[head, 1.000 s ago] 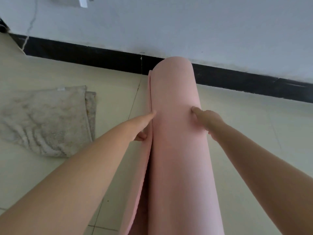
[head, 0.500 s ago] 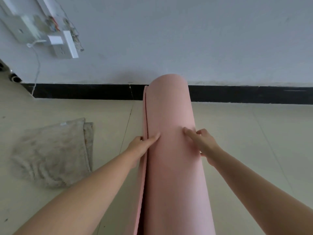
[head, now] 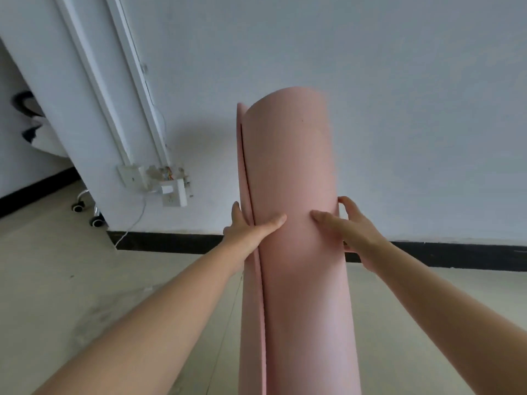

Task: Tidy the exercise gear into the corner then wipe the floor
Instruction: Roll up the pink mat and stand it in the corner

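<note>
A rolled pink exercise mat (head: 293,172) stands nearly upright in front of me, its loose edge running down the left side. My left hand (head: 248,232) grips the roll from the left, thumb across the front and fingers behind the loose edge. My right hand (head: 348,226) grips it from the right, thumb on the front and fingers wrapped round the far side. The mat's lower end runs out of the bottom of the view.
A white wall (head: 399,95) with a black skirting board (head: 171,242) is just behind the mat. A wall corner with cable trunking and a hanging socket box (head: 171,192) is at left. Chair castors (head: 82,208) sit beyond that corner. Beige floor tiles (head: 57,280) lie below.
The mat has risen from lying low toward the skirting to standing nearly upright. My view has tilted up, the grey cloth on the floor has left the view, and both hands now wrap round the roll.
</note>
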Available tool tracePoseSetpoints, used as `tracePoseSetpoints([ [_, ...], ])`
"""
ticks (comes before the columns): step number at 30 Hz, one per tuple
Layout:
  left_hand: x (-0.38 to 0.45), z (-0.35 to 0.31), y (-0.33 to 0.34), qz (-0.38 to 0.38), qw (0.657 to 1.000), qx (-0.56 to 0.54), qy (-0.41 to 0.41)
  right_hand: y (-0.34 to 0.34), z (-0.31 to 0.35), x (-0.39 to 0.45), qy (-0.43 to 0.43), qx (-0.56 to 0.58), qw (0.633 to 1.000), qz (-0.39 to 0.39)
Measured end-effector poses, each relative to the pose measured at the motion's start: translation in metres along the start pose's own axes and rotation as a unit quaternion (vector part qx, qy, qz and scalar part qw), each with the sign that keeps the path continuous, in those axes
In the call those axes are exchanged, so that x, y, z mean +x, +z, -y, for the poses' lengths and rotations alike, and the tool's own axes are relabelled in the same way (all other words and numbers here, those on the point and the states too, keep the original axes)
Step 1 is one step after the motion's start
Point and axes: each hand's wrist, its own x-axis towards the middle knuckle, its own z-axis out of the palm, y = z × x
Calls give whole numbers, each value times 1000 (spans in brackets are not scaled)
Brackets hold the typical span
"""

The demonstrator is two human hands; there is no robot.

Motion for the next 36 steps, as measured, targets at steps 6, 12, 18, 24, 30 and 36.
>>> tracePoseSetpoints([
  [6,-25,-65,-21,38,992,-10,123,-25,62,-26,-95,-56,994,-9],
  [12,-48,-51,-17,69,994,-22,87,-37,52,-45,-55,2,996,-68],
  [18,-53,-95,-19,62,980,-36,184,-75,109,-42,-96,98,983,-123],
  [24,-54,-150,-18,99,979,23,175,-94,163,-50,-37,-34,993,-110],
  [30,-56,-174,-12,102,976,149,124,-91,168,-45,1,-196,974,-112],
  [36,-39,-184,-17,83,956,227,168,-89,182,-33,2,-285,957,-47],
])
